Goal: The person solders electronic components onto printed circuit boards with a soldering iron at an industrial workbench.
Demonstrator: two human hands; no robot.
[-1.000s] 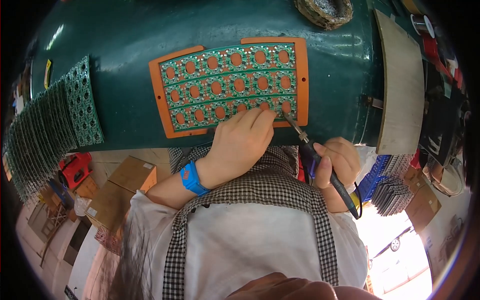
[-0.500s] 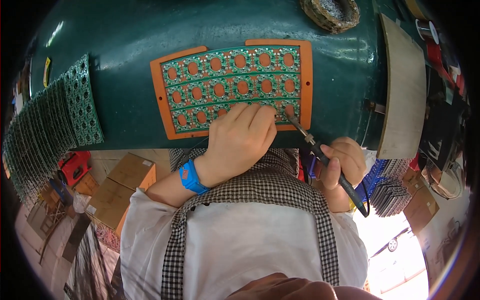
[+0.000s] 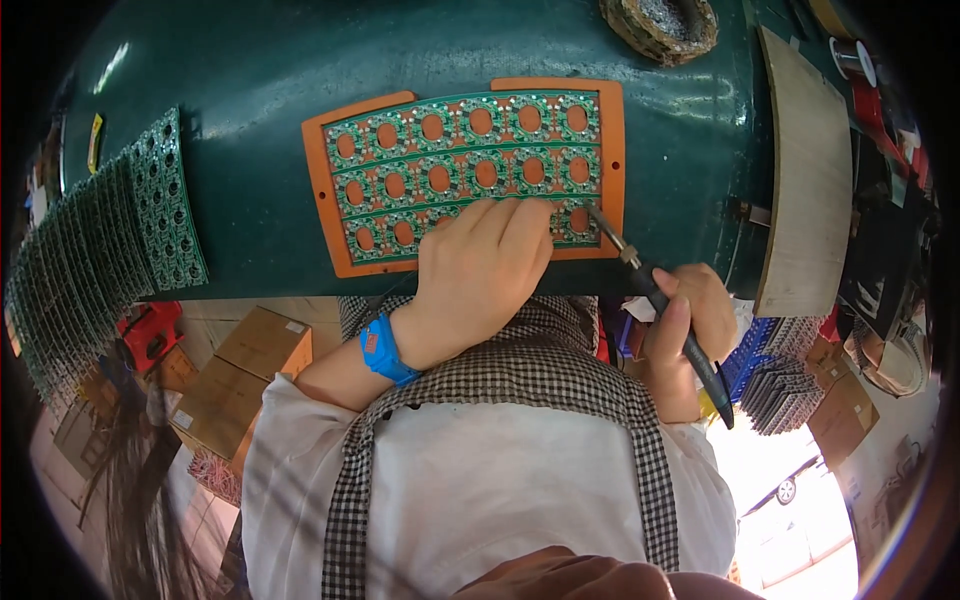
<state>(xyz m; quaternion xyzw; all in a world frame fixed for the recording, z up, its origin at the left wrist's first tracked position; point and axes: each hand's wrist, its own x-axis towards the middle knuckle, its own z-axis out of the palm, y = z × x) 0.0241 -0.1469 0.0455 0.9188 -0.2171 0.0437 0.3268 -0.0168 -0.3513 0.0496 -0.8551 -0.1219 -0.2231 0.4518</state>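
Observation:
A green circuit board panel (image 3: 460, 150) with rows of oval cutouts lies in an orange fixture frame (image 3: 313, 195) at the table's near edge. My right hand (image 3: 698, 312) grips a soldering iron (image 3: 652, 291) by its dark handle. The iron slants up and left, its tip at the right end of the panel's nearest row; whether it touches cannot be told. My left hand (image 3: 485, 258) rests over the middle of that row, fingers curled together and covering some of the cutouts. What its fingertips hold, if anything, is hidden beneath them.
Many similar green boards (image 3: 100, 235) stand in a leaning row at the left. At the far right are a round, rough-rimmed container (image 3: 660, 30), a flat beige board (image 3: 812, 180) and a wire spool (image 3: 853, 62). Cardboard boxes (image 3: 250, 360) sit below the table, left.
The soldering iron's tip has shifted right and slightly away from me, from beside the last cutout to the row's right end. My left hand has hardly moved.

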